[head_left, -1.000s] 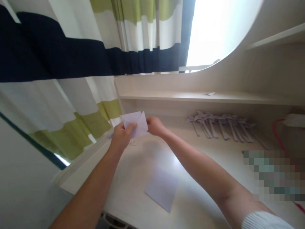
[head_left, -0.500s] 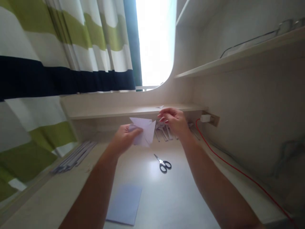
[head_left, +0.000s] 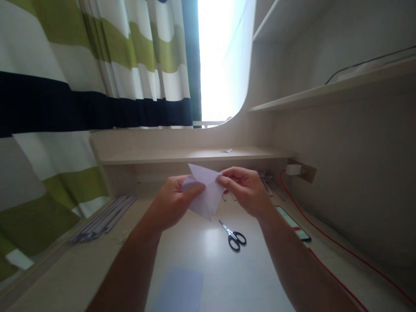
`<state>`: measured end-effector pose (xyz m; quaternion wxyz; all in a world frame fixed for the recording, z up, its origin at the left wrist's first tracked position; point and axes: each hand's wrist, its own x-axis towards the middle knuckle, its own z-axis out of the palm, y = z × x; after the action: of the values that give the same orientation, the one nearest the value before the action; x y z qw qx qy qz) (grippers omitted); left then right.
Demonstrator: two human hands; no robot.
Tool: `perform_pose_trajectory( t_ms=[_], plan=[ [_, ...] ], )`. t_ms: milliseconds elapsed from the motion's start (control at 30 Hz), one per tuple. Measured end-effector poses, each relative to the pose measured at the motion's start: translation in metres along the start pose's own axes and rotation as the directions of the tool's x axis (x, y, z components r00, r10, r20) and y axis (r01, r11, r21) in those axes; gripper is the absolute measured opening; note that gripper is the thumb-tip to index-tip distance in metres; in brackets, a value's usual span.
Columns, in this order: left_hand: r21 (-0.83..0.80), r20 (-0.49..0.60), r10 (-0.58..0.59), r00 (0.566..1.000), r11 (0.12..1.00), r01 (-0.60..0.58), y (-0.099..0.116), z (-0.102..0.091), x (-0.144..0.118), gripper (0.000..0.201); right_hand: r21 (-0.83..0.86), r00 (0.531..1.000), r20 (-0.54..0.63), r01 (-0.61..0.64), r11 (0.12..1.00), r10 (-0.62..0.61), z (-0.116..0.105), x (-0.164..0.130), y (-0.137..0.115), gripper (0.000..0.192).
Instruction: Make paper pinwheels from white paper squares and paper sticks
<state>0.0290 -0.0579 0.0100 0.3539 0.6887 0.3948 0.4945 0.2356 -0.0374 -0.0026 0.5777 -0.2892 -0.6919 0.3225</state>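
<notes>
Both hands hold a folded sheet of pale paper (head_left: 204,190) in the air above the desk (head_left: 208,260). The left hand (head_left: 172,201) pinches the paper's left side between thumb and fingers; the right hand (head_left: 248,190) grips its right edge with the fingertips. The paper shows a pointed top corner and another point hanging downward.

On the desk, just below and right of the paper, lie black-handled scissors (head_left: 234,236). A flat lilac sheet (head_left: 180,290) lies nearer the person. A phone (head_left: 292,223) rests right of the scissors, beside a red cable (head_left: 338,247) running to a white plug (head_left: 294,169). A bundle of paper strips (head_left: 104,219) lies at the desk's left edge, below the striped curtain (head_left: 81,95).
</notes>
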Motion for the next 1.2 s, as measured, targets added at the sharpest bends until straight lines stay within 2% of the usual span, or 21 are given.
perform_pose_trajectory(
  t_ms=[67, 133, 233, 300, 333, 400, 500, 667, 867, 1200],
  plan=[
    [0.025, -0.023, 0.015, 1.000, 1.000, -0.015, 0.000, -0.001, -0.001, 0.028, 0.034, 0.999, 0.047, -0.007, 0.999, 0.006, 0.000, -0.001, 0.000, 0.019],
    [0.071, -0.109, 0.051, 0.993, 0.997, -0.043, 0.001, -0.001, -0.003, 0.028, 0.004, 0.995, 0.099, 0.000, 1.000, 0.000, -0.001, -0.003, -0.001, 0.017],
    [0.204, -0.266, 0.244, 0.932, 0.960, -0.193, 0.005, -0.002, -0.007, 0.051, -0.106, 0.987, 0.158, -0.009, 0.994, 0.026, -0.001, -0.007, -0.002, 0.015],
    [0.293, -0.242, 0.357, 0.902, 0.913, -0.283, 0.007, -0.002, -0.010, 0.052, -0.148, 0.981, 0.186, -0.024, 0.989, 0.051, -0.001, -0.010, -0.002, 0.016],
    [0.312, -0.206, 0.366, 0.907, 0.903, -0.294, 0.008, -0.002, -0.012, 0.045, -0.143, 0.976, 0.207, -0.031, 0.989, 0.060, -0.001, -0.011, -0.002, 0.017],
    [0.303, -0.153, 0.322, 0.934, 0.915, -0.266, 0.008, -0.001, -0.014, 0.027, -0.076, 0.964, 0.255, -0.051, 0.996, 0.069, -0.001, -0.013, -0.004, 0.017],
    [0.245, -0.164, 0.256, 0.953, 0.946, -0.212, 0.007, -0.001, -0.014, 0.015, 0.035, 0.957, 0.278, -0.100, 0.994, 0.086, -0.001, -0.016, -0.009, 0.017],
    [0.221, -0.147, 0.264, 0.953, 0.948, -0.229, 0.010, 0.001, -0.013, 0.013, 0.064, 0.967, 0.242, -0.102, 0.993, 0.084, 0.002, -0.019, -0.017, 0.014],
    [0.185, -0.109, 0.248, 0.963, 0.957, -0.226, 0.017, 0.007, -0.019, 0.009, -0.008, 0.989, 0.145, -0.032, 0.999, 0.033, 0.004, -0.022, -0.024, 0.008],
    [0.105, -0.130, 0.229, 0.965, 0.971, -0.216, 0.017, 0.011, -0.018, 0.006, 0.127, 0.996, 0.077, -0.055, 0.990, 0.045, 0.006, -0.024, -0.021, 0.008]
  ],
)
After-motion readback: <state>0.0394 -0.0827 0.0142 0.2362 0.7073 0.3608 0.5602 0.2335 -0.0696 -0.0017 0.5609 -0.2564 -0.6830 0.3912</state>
